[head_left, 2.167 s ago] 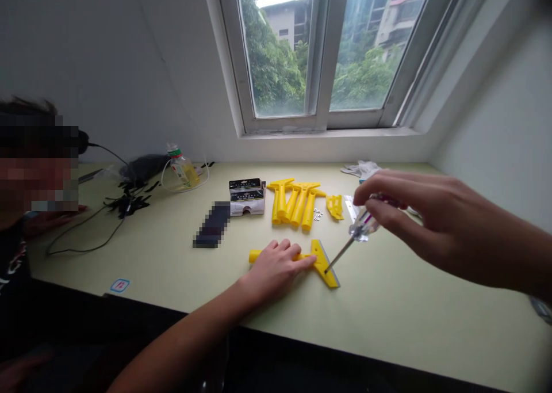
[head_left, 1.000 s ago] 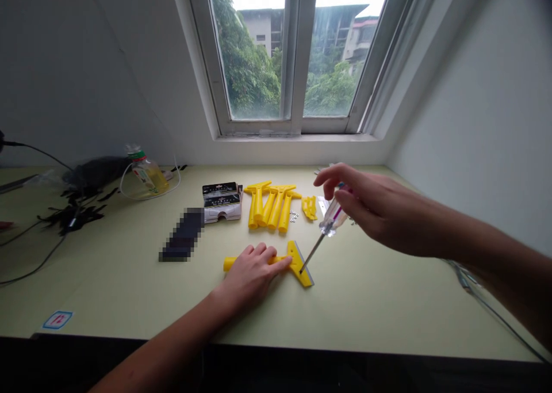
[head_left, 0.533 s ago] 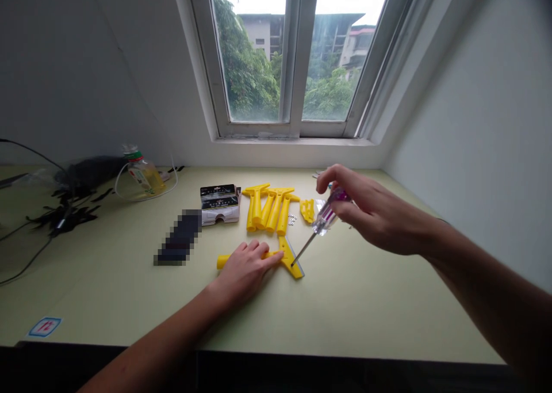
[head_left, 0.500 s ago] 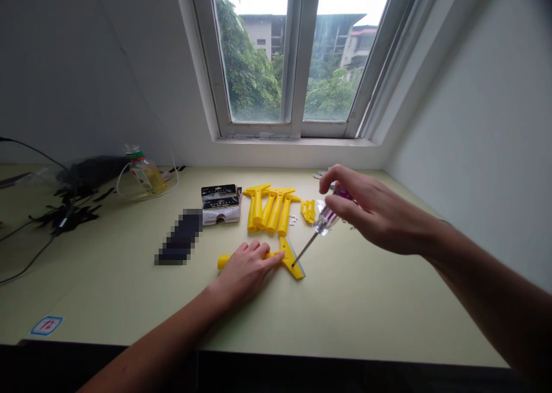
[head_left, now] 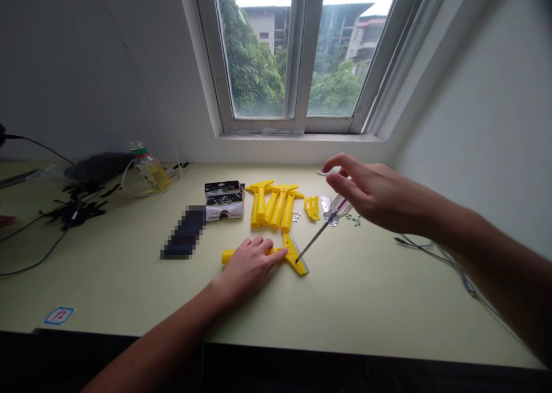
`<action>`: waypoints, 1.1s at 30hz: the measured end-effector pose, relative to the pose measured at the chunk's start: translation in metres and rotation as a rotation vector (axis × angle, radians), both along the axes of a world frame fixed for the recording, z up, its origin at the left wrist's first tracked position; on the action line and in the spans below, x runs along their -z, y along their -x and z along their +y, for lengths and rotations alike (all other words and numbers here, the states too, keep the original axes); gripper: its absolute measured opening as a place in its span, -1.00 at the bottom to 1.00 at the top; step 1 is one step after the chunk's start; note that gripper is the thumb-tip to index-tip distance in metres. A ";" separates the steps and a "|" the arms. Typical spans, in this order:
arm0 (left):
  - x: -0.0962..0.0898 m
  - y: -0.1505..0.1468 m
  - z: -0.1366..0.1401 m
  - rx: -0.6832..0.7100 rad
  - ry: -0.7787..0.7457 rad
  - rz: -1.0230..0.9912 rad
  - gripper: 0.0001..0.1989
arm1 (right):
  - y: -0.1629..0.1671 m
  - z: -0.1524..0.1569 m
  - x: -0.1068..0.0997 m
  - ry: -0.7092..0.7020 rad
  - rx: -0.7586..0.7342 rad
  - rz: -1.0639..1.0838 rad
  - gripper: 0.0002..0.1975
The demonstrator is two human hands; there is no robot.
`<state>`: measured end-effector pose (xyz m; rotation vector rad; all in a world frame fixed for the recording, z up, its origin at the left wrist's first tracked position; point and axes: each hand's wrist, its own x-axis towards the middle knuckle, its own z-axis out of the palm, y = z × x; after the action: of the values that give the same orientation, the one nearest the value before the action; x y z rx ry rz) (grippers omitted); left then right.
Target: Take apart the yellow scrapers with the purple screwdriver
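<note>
A yellow scraper [head_left: 295, 259] with a thin metal blade along its head lies flat on the table. My left hand [head_left: 252, 265] is closed over its handle, pressing it down, with a finger reaching to the head. My right hand [head_left: 371, 191] grips the clear, purple-marked handle of a screwdriver [head_left: 318, 239]. The screwdriver's shaft slants down to the left, and its tip meets a hole in the scraper's head. Just beyond lie several yellow scraper handles [head_left: 272, 206], small white nuts [head_left: 296, 216], yellow blade covers [head_left: 311, 208] and little screws [head_left: 354, 219].
Two black-and-white boxes [head_left: 224, 202] stand left of the handles, beside a blurred-out dark phone-shaped object [head_left: 184, 232]. A bottle of yellow liquid [head_left: 150, 171] and black scraps [head_left: 77, 212] are at the left. Cables [head_left: 448, 260] lie at the right under my forearm. A number label [head_left: 59, 315] marks the front edge.
My right hand has turned slightly around the screwdriver handle, with the fingers shifted. The tip stays on the scraper head and my left hand keeps its hold. The view has moved a little.
</note>
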<state>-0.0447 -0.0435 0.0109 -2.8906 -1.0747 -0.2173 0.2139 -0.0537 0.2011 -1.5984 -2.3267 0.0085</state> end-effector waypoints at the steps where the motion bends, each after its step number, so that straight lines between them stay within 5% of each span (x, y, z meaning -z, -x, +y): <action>1: 0.000 0.000 0.000 -0.001 0.000 0.000 -0.61 | -0.001 0.002 0.002 -0.019 0.063 -0.026 -0.57; 3: -0.001 0.000 0.000 0.003 0.000 -0.001 -0.61 | -0.005 0.005 0.004 0.017 0.080 -0.031 -0.58; 9: -0.001 0.000 -0.001 0.003 0.013 0.002 -0.60 | -0.013 0.003 -0.001 0.149 -0.255 0.185 -0.67; 16: -0.002 -0.001 -0.002 -0.008 0.008 0.008 -0.61 | 0.002 -0.001 0.005 -0.110 0.064 -0.126 -0.56; 22: -0.004 -0.002 -0.002 -0.012 0.025 0.002 -0.60 | -0.006 -0.010 -0.011 0.079 -0.300 -0.034 -0.78; 25: -0.003 -0.001 -0.002 -0.012 0.022 0.002 -0.60 | -0.003 -0.013 -0.011 0.056 -0.254 -0.016 -0.73; 30: -0.002 0.000 -0.001 -0.011 0.015 -0.011 -0.60 | -0.003 -0.009 0.003 -0.172 0.028 -0.198 -0.54; 33: -0.001 0.000 -0.001 -0.009 0.015 -0.017 -0.60 | -0.012 -0.009 0.003 -0.087 -0.102 -0.128 -0.62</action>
<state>-0.0446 -0.0449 0.0122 -2.9023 -1.0962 -0.2348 0.2256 -0.0627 0.1982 -1.4772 -2.4663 -0.1747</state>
